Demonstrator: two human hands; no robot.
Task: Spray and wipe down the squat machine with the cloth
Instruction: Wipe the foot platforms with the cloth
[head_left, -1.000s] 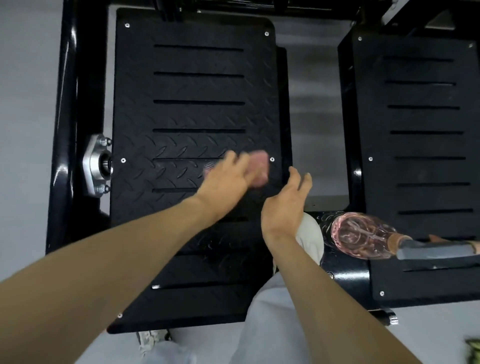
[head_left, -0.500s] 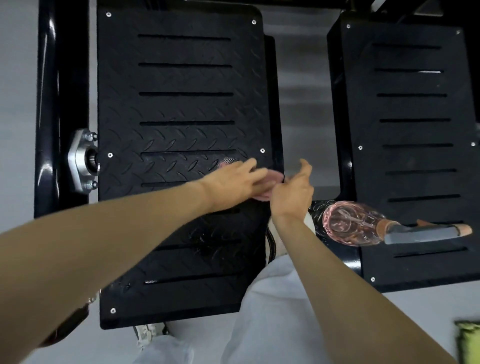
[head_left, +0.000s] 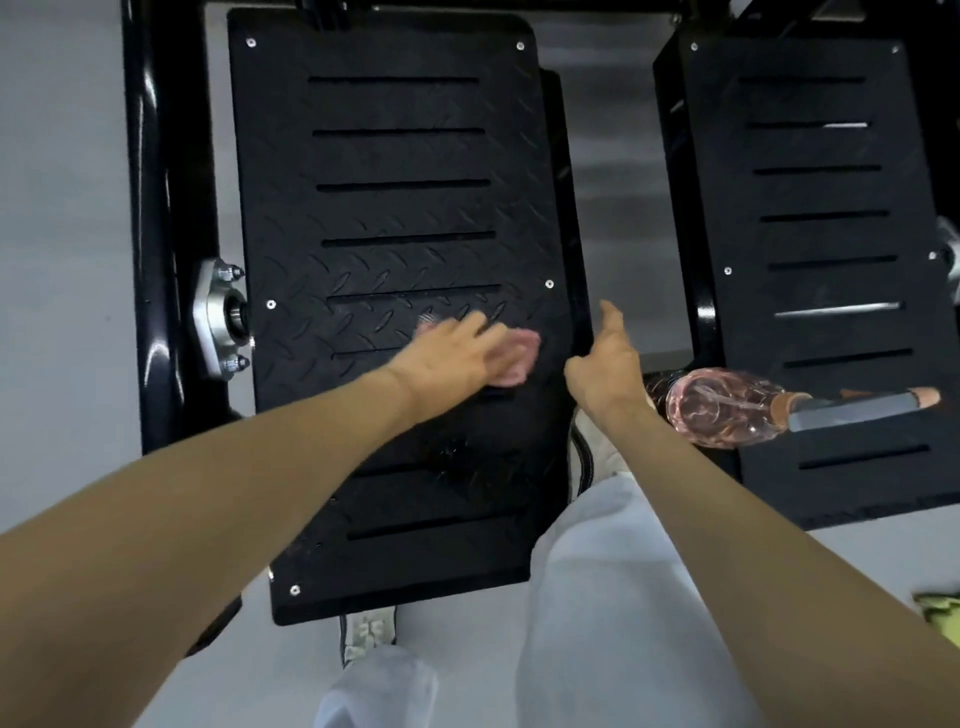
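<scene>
Draws the right hand (head_left: 605, 364) off the pink cloth (head_left: 519, 356): touching it half a second back, now just clear at its 3 o'clock over the plate edge, fingers loosely apart and gripping nothing. Leaves the wiping to the left hand (head_left: 457, 353), pressing the cloth flat with straight, close-set fingers right of centre on the left footplate (head_left: 395, 208), a glistening wet patch (head_left: 457, 460) at its 6 o'clock. Points to a one-handed wipe under way, spray bottle (head_left: 727, 408) lying idle at 3 o'clock on the right footplate (head_left: 821, 234).
</scene>
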